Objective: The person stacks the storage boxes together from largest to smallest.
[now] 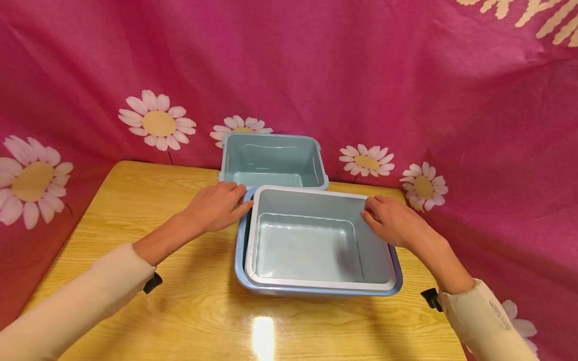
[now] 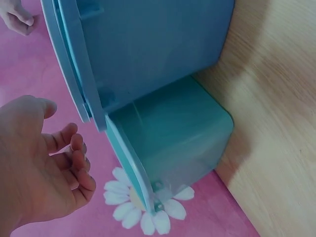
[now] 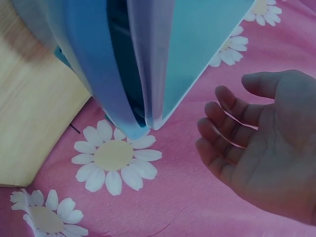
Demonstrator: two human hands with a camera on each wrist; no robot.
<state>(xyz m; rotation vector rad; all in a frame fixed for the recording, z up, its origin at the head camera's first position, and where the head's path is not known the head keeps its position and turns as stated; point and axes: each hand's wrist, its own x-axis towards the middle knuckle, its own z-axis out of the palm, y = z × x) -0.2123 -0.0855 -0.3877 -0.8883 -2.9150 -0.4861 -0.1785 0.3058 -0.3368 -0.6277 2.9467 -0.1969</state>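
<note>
A pale grey rectangular tub [image 1: 311, 245] sits nested inside a larger blue tub [image 1: 241, 265], with a gap between their rims at the left. My left hand [image 1: 217, 205] hovers at their back left corner; in the left wrist view this hand [image 2: 47, 163] is apart from the rims, fingers loosely bent around nothing. Over the back right corner is my right hand [image 1: 397, 220]. The right wrist view shows that hand [image 3: 266, 133] away from the rim with relaxed, bare fingers. Behind the nested pair stands a smaller teal tub [image 1: 275, 155], partly covered by them.
The tubs stand on a light wooden table [image 1: 149, 200]. A pink cloth [image 1: 280, 65] printed with white daisies hangs close behind and beside it. Black wrist mounts [image 1: 152, 283] show at both sleeves.
</note>
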